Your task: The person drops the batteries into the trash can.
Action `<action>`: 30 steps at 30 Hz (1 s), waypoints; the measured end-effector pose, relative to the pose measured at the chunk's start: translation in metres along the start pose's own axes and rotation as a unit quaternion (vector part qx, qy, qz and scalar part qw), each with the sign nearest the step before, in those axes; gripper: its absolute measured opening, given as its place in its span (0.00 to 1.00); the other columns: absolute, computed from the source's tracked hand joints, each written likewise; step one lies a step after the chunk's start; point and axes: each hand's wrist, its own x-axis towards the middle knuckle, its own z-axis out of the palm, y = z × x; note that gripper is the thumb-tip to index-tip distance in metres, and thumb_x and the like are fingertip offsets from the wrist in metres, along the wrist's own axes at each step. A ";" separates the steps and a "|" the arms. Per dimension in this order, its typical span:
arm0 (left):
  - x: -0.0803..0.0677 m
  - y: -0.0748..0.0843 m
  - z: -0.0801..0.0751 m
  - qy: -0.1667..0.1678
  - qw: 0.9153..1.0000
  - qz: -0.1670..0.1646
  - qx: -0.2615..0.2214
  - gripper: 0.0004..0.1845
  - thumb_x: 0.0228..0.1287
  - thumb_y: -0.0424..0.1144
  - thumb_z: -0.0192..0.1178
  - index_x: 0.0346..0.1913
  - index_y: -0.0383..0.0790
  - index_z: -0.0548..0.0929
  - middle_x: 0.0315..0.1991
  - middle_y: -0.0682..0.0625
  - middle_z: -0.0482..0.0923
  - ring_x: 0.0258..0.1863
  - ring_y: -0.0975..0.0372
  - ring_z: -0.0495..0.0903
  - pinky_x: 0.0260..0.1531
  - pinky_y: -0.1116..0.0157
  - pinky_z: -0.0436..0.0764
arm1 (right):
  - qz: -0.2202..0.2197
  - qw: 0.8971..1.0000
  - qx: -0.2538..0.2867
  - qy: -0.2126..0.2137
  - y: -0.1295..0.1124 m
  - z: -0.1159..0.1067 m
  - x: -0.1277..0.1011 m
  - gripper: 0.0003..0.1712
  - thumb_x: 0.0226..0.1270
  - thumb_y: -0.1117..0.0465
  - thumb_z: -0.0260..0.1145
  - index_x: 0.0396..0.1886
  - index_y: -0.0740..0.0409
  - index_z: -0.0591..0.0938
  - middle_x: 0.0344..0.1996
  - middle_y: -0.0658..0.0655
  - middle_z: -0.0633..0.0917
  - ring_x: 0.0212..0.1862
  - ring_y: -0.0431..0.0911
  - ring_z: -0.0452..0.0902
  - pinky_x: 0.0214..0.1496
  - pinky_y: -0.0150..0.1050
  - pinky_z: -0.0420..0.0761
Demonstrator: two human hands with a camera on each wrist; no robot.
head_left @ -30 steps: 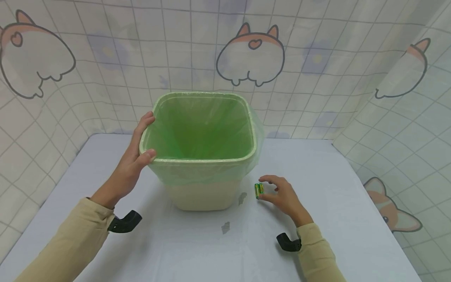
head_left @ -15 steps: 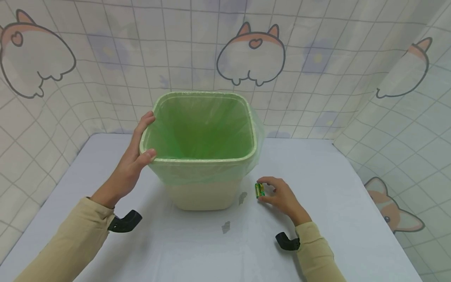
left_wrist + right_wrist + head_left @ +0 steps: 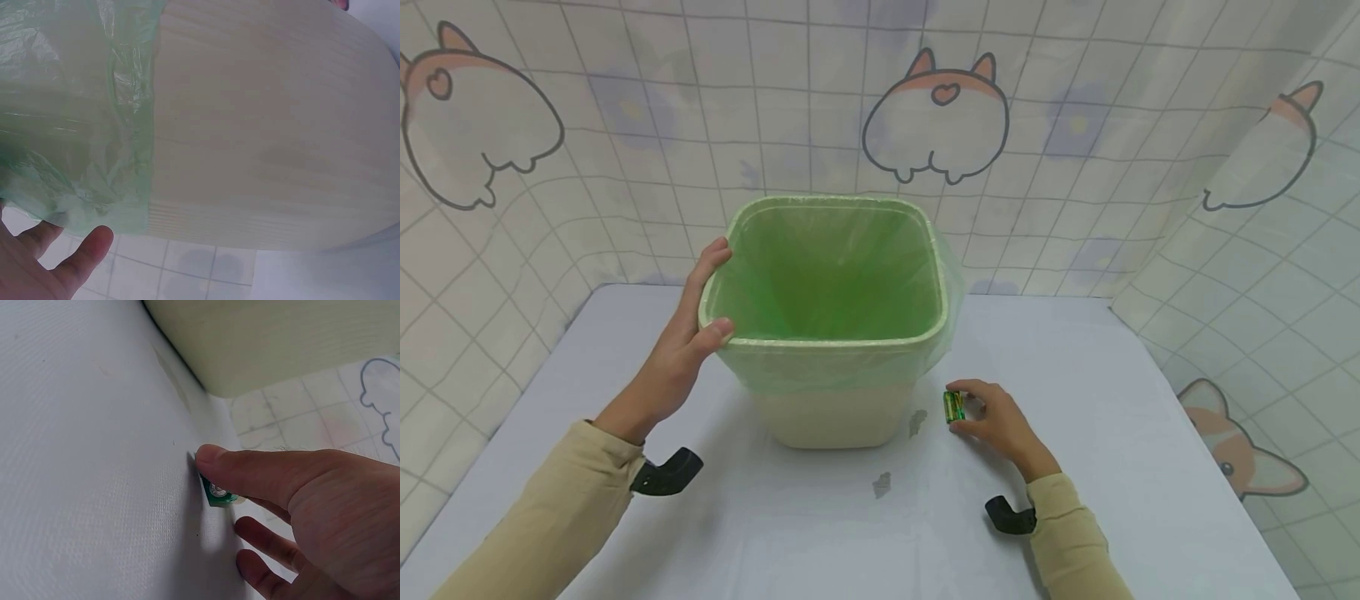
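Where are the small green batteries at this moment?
The green batteries lie on the white table in the head view, just right of the bin, pinched by the right hand.

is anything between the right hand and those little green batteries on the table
Nothing visible: the right hand already pinches the small green batteries on the white table, thumb and fingers touching them, beside the green-lined cream bin.
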 end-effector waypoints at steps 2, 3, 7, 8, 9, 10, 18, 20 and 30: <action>0.000 0.000 0.000 0.000 1.000 0.001 0.000 0.35 0.66 0.41 0.44 0.76 0.53 0.49 0.78 0.64 0.36 0.78 0.61 0.35 0.67 0.33 0.42 | 0.001 1.000 0.003 -0.001 0.000 0.000 0.000 0.32 0.47 0.65 0.77 0.56 0.53 0.80 0.56 0.56 0.82 0.55 0.53 0.74 0.55 0.50 0.76; 0.000 0.000 0.000 0.000 1.000 0.001 -0.001 0.35 0.66 0.41 0.44 0.76 0.52 0.49 0.78 0.64 0.36 0.78 0.61 0.35 0.67 0.33 0.42 | 0.001 1.000 0.002 -0.001 0.000 0.000 0.000 0.32 0.47 0.65 0.77 0.56 0.53 0.80 0.56 0.56 0.82 0.55 0.53 0.74 0.55 0.51 0.77; 0.000 0.000 0.000 0.000 1.000 0.002 0.000 0.35 0.66 0.41 0.44 0.76 0.52 0.49 0.78 0.64 0.36 0.78 0.61 0.35 0.67 0.33 0.42 | 0.000 1.000 0.005 -0.003 -0.001 0.001 0.000 0.31 0.47 0.65 0.77 0.56 0.53 0.80 0.56 0.56 0.82 0.56 0.52 0.74 0.56 0.51 0.76; 0.000 0.000 0.000 0.000 1.000 0.002 0.000 0.35 0.66 0.41 0.44 0.76 0.52 0.49 0.78 0.63 0.36 0.78 0.61 0.35 0.67 0.33 0.42 | -0.001 1.000 0.004 -0.003 -0.001 0.002 0.000 0.31 0.47 0.64 0.77 0.56 0.54 0.80 0.56 0.55 0.82 0.56 0.52 0.74 0.56 0.51 0.76; 0.000 0.000 0.000 0.000 1.000 0.002 0.001 0.35 0.66 0.41 0.44 0.76 0.52 0.49 0.78 0.63 0.36 0.78 0.61 0.36 0.67 0.33 0.42 | -0.002 1.000 0.002 -0.003 -0.001 0.002 0.000 0.31 0.47 0.64 0.77 0.56 0.53 0.80 0.56 0.55 0.82 0.55 0.52 0.75 0.56 0.50 0.76; 0.000 0.000 0.000 0.000 1.000 0.001 0.001 0.35 0.66 0.41 0.44 0.76 0.52 0.49 0.78 0.63 0.36 0.78 0.61 0.36 0.67 0.33 0.43 | -0.002 1.000 0.003 -0.002 -0.001 0.002 0.000 0.31 0.48 0.64 0.77 0.56 0.53 0.80 0.56 0.55 0.82 0.55 0.51 0.75 0.56 0.50 0.76; 0.000 0.000 0.001 0.002 1.000 -0.002 0.003 0.35 0.66 0.40 0.44 0.76 0.52 0.49 0.78 0.63 0.37 0.78 0.60 0.37 0.66 0.33 0.44 | 0.009 1.000 0.006 0.023 -0.003 0.006 -0.003 0.30 0.47 0.64 0.77 0.54 0.54 0.81 0.49 0.54 0.84 0.46 0.47 0.76 0.48 0.44 0.77; 0.000 0.000 0.001 0.003 1.000 -0.002 0.003 0.35 0.66 0.40 0.44 0.76 0.52 0.49 0.78 0.63 0.37 0.78 0.60 0.36 0.66 0.33 0.44 | 0.014 0.999 0.005 0.032 -0.003 0.007 -0.004 0.30 0.47 0.63 0.78 0.54 0.54 0.81 0.49 0.54 0.84 0.45 0.47 0.76 0.47 0.43 0.77; 0.000 0.000 0.001 0.004 1.000 -0.004 0.003 0.35 0.66 0.40 0.44 0.76 0.53 0.49 0.78 0.63 0.37 0.78 0.60 0.36 0.67 0.34 0.43 | 0.038 0.997 -0.012 0.065 -0.002 0.013 -0.005 0.29 0.47 0.60 0.78 0.53 0.51 0.81 0.41 0.53 0.83 0.39 0.45 0.73 0.42 0.40 0.74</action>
